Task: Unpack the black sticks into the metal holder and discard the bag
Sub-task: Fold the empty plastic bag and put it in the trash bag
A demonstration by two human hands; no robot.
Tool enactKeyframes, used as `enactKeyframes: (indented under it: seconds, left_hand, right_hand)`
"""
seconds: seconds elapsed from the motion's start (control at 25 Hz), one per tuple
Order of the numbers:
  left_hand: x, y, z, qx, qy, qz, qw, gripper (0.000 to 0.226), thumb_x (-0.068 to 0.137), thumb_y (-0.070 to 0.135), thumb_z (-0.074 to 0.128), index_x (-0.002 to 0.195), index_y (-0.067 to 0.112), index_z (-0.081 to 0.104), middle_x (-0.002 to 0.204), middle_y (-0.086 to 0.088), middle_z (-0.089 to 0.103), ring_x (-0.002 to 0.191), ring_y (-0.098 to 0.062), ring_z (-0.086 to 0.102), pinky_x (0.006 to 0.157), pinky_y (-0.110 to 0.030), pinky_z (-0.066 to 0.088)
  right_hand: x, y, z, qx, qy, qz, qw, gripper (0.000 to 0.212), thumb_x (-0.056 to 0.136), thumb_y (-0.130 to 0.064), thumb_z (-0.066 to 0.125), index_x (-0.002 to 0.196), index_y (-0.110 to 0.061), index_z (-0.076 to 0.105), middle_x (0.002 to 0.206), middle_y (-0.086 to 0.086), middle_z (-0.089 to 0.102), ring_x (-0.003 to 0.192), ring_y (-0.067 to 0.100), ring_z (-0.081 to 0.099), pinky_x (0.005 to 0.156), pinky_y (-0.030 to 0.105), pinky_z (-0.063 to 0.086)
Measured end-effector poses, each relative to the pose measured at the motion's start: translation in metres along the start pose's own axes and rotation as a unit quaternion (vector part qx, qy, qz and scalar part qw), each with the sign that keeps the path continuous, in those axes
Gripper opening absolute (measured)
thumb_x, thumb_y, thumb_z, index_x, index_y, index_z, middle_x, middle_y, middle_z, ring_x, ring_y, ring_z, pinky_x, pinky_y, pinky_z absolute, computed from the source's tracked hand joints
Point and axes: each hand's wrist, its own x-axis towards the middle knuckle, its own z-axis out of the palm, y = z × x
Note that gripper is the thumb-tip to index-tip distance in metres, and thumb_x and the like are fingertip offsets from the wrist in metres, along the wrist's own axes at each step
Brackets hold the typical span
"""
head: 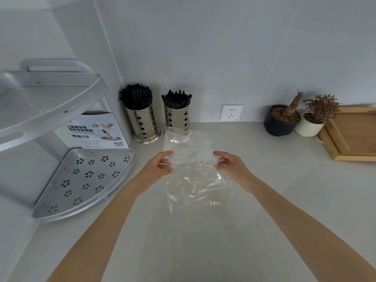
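A clear, crumpled plastic bag (pixel 195 176) is stretched between my hands above the grey counter; it looks empty. My left hand (pixel 160 165) pinches its left edge and my right hand (pixel 230 165) pinches its right edge. Behind the bag stand two shiny metal holders with apple-shaped cut-outs. The left holder (pixel 143 124) and the right holder (pixel 177 119) are both packed with upright black sticks (pixel 176 99). The bag's upper end partly veils the foot of the right holder.
A silver two-tier corner rack (pixel 81 180) and its printed box (pixel 95 131) fill the left side. A wall socket (pixel 231 112) sits behind. Two small pots with dried plants (pixel 281 121) and a wooden tray (pixel 352 135) stand at the right.
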Motion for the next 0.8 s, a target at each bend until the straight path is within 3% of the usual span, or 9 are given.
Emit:
enactKeyframes:
  seconds: [0.16,0.32,0.4,0.48,0.64,0.8]
  left_hand:
    - [0.0053,-0.0030,0.0024,0.166,-0.010,-0.004,0.986,0.069,0.080,-0.001,0.060,0.139,0.018,0.030,0.083,0.006,0.039,0.073,-0.007,0.044,0.072,-0.017,0.041]
    - [0.0073,-0.0029,0.0076,0.283,0.040,0.015,0.958,0.056,0.085,0.008,0.057,0.137,0.015,0.036,0.096,-0.003,0.036,0.083,-0.015,0.039,0.078,-0.018,0.034]
    - [0.0068,-0.0012,0.0088,0.301,0.079,0.036,0.950,0.045,0.087,0.009,0.055,0.131,0.012,0.046,0.098,-0.005,0.036,0.088,-0.015,0.040,0.080,-0.016,0.031]
    - [0.0064,0.0005,0.0082,0.309,0.103,0.044,0.944,0.036,0.087,0.009,0.055,0.123,0.010,0.055,0.098,-0.004,0.036,0.088,-0.015,0.041,0.080,-0.016,0.031]
    - [0.0034,0.0020,0.0064,0.324,0.127,0.053,0.936,0.025,0.088,0.011,0.054,0.110,0.006,0.063,0.098,-0.005,0.035,0.094,-0.022,0.044,0.090,-0.020,0.034]
    - [0.0026,0.0027,0.0016,0.309,0.150,0.049,0.938,0.023,0.087,0.017,0.056,0.104,0.003,0.063,0.118,-0.012,0.050,0.118,-0.025,0.043,0.092,-0.020,0.028]
  right_hand:
    - [0.0004,0.0013,0.0017,-0.076,0.028,-0.017,0.997,0.047,0.083,-0.007,0.060,0.129,-0.011,0.052,0.094,0.001,0.056,0.090,0.011,0.053,0.082,0.018,0.038]
    - [-0.0011,0.0007,0.0023,-0.139,0.040,-0.052,0.988,0.031,0.085,-0.013,0.060,0.116,-0.010,0.063,0.109,0.008,0.065,0.091,0.008,0.056,0.078,0.011,0.037]
    - [-0.0016,0.0013,0.0037,-0.145,0.045,-0.059,0.987,0.025,0.085,-0.013,0.059,0.109,-0.007,0.065,0.111,0.008,0.067,0.084,0.004,0.057,0.065,0.000,0.039]
    - [-0.0012,0.0025,0.0043,-0.142,0.048,-0.058,0.987,0.023,0.085,-0.012,0.060,0.107,-0.005,0.064,0.111,0.008,0.067,0.089,0.007,0.058,0.062,-0.004,0.038]
    - [0.0005,0.0047,0.0042,-0.187,0.036,-0.053,0.980,0.032,0.084,-0.017,0.062,0.115,-0.008,0.060,0.101,0.008,0.059,0.093,0.016,0.057,0.071,0.010,0.034]
    - [0.0008,0.0076,0.0031,-0.172,0.066,-0.071,0.980,0.020,0.082,-0.019,0.065,0.099,-0.008,0.067,0.104,0.003,0.044,0.098,0.015,0.047,0.084,0.012,0.031]
